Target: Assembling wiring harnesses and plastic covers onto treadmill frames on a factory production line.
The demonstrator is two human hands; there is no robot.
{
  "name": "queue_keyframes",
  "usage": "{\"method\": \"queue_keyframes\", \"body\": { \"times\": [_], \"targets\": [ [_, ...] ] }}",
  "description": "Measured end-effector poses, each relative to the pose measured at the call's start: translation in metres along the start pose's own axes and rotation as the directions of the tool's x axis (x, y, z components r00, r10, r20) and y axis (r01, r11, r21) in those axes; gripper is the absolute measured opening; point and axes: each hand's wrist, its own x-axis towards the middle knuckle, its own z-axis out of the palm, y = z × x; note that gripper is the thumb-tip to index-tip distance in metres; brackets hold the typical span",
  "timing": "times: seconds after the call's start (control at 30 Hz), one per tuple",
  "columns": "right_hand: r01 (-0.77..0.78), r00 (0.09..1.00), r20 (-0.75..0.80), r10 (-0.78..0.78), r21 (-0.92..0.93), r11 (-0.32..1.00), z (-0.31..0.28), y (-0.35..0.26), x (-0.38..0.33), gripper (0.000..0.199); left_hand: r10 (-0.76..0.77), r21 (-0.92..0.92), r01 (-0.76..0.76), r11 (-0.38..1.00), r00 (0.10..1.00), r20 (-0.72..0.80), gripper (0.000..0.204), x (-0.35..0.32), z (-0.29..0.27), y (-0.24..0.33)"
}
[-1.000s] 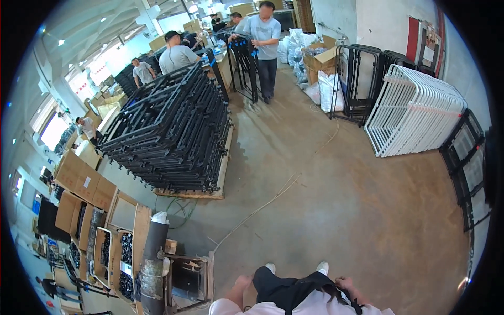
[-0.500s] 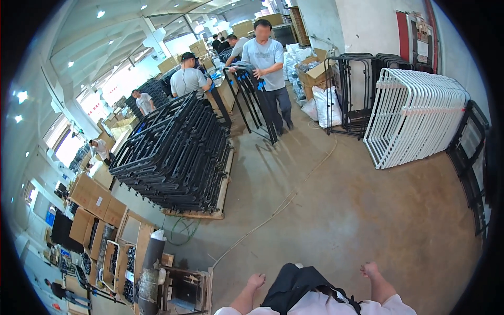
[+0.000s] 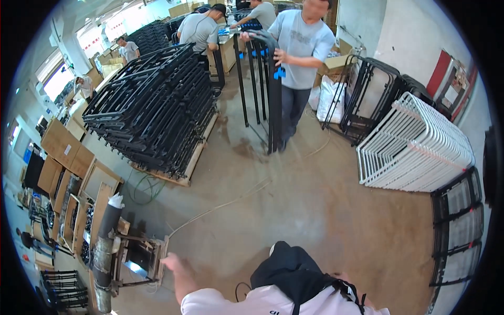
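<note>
My left hand point(image 3: 172, 262) reaches out to the left, close to the edge of a low wooden crate point(image 3: 164, 251) with a dark, shiny panel inside. Its fingers look partly stretched out and nothing shows in them; contact with the crate cannot be made out. Beside my dark apron point(image 3: 286, 270), my right hand point(image 3: 344, 276) is only partly visible, its fingers mostly hidden. Ahead, a co-worker in a grey shirt holds upright black metal frames point(image 3: 274, 100) with blue clips.
Black frames point(image 3: 152, 105) are piled on a wooden pallet point(image 3: 202, 149) at left. White frames point(image 3: 415, 149) and dark mesh-like panels point(image 3: 457, 226) stand along the right. A thin cable point(image 3: 226, 202) crosses the floor. Cartons point(image 3: 65, 147) and a dark roll point(image 3: 109, 218) are at left.
My left hand has swung outward to the left, toward the wooden crate. My right hand has drawn in beside my body. The co-worker with the black frames appears closer.
</note>
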Motion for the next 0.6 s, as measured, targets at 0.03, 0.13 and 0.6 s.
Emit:
{"method": "queue_keyframes", "body": {
  "times": [0.03, 0.13, 0.6],
  "targets": [
    [-0.310, 0.951, 0.046, 0.307, 0.155, 0.938, -0.020, -0.005, 0.005, 0.026, -0.009, 0.002, 0.009, 1.000, 1.000, 0.011, 0.059, -0.011, 0.016, 0.003],
    [-0.726, 0.686, 0.198, 0.700, 0.237, 0.646, -0.063, 0.032, 0.019, 0.023, -0.182, -0.549, 0.056, 0.834, 0.967, -0.177, 0.054, -0.035, 0.029, 0.042],
    [-0.347, 0.938, 0.069, 0.340, 0.135, 0.928, -0.264, 0.087, 0.374, 0.033, 0.792, -0.616, -0.548, 0.566, 0.568, 0.222, 0.040, -0.363, 0.092, 0.567]
  ]
}}
